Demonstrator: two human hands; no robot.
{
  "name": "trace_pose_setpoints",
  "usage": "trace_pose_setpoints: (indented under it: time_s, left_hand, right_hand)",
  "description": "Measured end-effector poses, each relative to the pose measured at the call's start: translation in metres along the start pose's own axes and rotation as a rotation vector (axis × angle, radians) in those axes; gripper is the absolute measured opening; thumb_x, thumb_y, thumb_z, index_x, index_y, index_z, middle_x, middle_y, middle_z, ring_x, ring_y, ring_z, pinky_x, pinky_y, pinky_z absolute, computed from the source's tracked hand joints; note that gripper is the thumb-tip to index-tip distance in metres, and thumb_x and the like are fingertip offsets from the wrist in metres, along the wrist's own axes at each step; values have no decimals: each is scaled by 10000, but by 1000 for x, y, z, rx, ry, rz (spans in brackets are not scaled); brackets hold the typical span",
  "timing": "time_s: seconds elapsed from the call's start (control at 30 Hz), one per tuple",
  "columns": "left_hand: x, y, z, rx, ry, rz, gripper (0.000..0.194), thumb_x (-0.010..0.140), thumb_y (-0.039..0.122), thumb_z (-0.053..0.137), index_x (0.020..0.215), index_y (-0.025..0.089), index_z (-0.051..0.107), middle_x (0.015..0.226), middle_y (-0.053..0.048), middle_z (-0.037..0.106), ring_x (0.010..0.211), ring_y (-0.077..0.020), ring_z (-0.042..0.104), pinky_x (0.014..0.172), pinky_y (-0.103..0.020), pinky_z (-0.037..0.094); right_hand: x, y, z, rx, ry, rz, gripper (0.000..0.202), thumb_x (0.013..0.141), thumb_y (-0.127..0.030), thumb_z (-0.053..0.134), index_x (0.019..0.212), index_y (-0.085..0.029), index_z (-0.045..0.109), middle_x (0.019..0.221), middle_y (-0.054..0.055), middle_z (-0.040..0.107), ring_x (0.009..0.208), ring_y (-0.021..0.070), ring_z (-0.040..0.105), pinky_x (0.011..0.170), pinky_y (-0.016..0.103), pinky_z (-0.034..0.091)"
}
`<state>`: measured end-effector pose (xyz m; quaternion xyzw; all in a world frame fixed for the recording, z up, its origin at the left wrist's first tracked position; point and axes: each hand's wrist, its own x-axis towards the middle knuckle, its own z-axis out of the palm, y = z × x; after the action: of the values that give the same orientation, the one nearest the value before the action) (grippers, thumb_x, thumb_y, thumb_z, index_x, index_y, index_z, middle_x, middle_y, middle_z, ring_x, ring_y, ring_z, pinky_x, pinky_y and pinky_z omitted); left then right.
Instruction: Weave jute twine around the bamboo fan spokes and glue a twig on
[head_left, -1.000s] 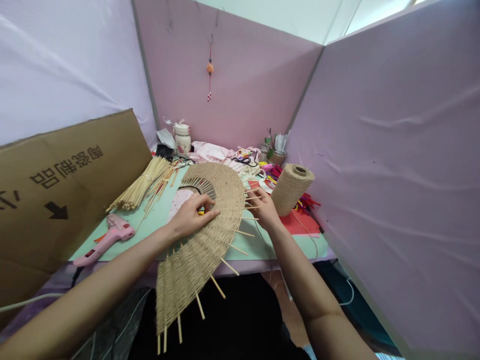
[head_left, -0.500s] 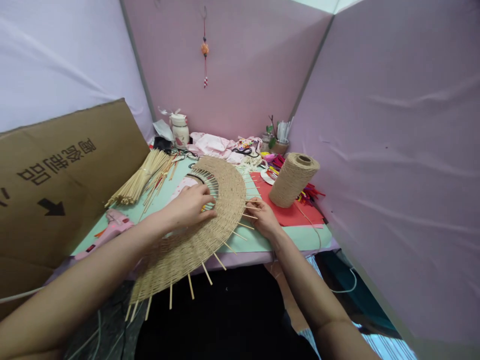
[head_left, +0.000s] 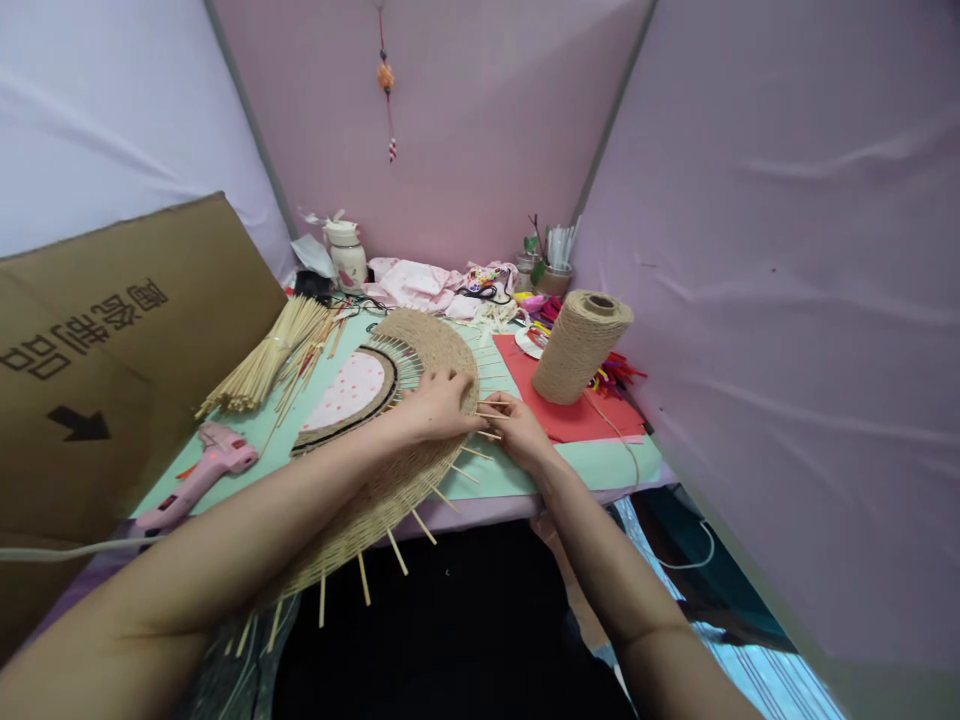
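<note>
A half-round woven fan [head_left: 439,340] of tan twine on thin wooden sticks lies slanted over the table's front edge, stick ends jutting past its outer rim. Its inner half-circle [head_left: 352,390] is white-pink with red dots and a dark border. My left hand [head_left: 446,408] bears on the woven band near the right rim, fingers bent over it and thumb at the edge. At that rim, my right hand [head_left: 514,428] is closed in a pinch among the protruding sticks [head_left: 491,403]. What its fingertips hold is too small to make out. My left forearm covers part of the weave.
A large twine spool [head_left: 581,350] stands on red sheets [head_left: 577,425] to the right. Left are a bundle of sticks [head_left: 259,360], a pink glue gun [head_left: 217,460] and a cardboard box [head_left: 150,360]. A bottle [head_left: 346,255] and pink cloth [head_left: 412,283] sit at the back.
My left hand has moved right from the fan's inner edge to near its outer rim, uncovering the dotted centre. My right hand stays pinched at the rim. The view has shifted slightly.
</note>
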<state>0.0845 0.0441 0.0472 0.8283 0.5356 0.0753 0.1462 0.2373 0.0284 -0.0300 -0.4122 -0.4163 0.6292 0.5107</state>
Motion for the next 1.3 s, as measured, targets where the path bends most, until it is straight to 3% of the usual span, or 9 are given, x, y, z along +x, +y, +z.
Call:
trace_pose_setpoints:
  time_s: [0.13,0.27,0.33,0.47,0.6,0.73,0.87,1.07,1.3]
  left_hand:
    - [-5,-12,8,-54,-17,121,653,759,559,587,1306,209,517,1428,-162,405,1318,-377,329,1005,-531,349]
    - [-15,-22,23,-49,24,228,568,824,547,527,1311,255,534,1441,-129,410,1325,-346,309,1013,-555,324]
    - [-20,-27,30,-35,34,250,541,829,542,528,1296,271,549,1424,-123,430,1312,-349,313,993,-566,333]
    - [-25,-33,41,-25,50,292,538,822,540,548,1287,270,566,1421,-130,429,1299,-367,309,995,-580,320]
    - [-27,-39,48,-29,66,329,529,825,534,555,1282,268,577,1413,-127,439,1282,-379,324,992,-593,314]
    - [-28,-43,50,6,59,380,484,830,542,551,1232,280,615,1389,-115,468,1264,-365,353,969,-573,335]
    - [-29,-45,50,-2,64,385,450,845,542,539,1193,274,637,1380,-110,485,1254,-350,372,963,-564,345]
    - [-29,-51,43,-136,140,441,344,884,447,525,1108,219,653,1269,-106,564,1188,-266,465,1021,-478,361]
    - [-44,-58,21,-284,159,509,285,872,355,558,1115,220,624,1211,-81,606,1161,-228,528,1025,-435,402]
  right_hand:
    - [-2,-3,-12,-145,-110,37,370,631,-447,783,738,-190,538,551,-80,500,460,50,382,423,176,252]
    - [-7,-14,-26,-374,-289,110,343,680,-459,739,762,-160,591,534,-77,489,452,45,374,416,178,245]
    - [-10,-19,-32,-460,-307,128,349,689,-453,725,825,-155,607,542,-79,503,433,42,365,410,181,249]
    - [-20,-20,-40,-545,-225,113,364,701,-362,707,972,-186,538,622,-75,580,431,48,390,419,180,280]
    - [-34,-17,-49,-713,-94,41,310,729,-262,645,986,-198,484,664,-58,617,472,77,454,469,201,339]
    - [-43,-22,-54,-995,-36,-167,187,771,-223,608,940,-200,532,714,-21,635,648,134,576,614,250,416]
    - [-37,-23,-47,-1174,-65,-418,64,826,-198,577,888,-202,590,806,27,653,739,161,591,692,279,428]
    - [-24,-12,-34,-1134,-13,-604,66,866,-236,591,909,-189,607,838,51,651,742,165,586,687,274,439]
    - [-35,-24,-35,-1019,72,-569,141,821,-329,665,809,-197,616,727,18,616,644,146,544,629,270,433]
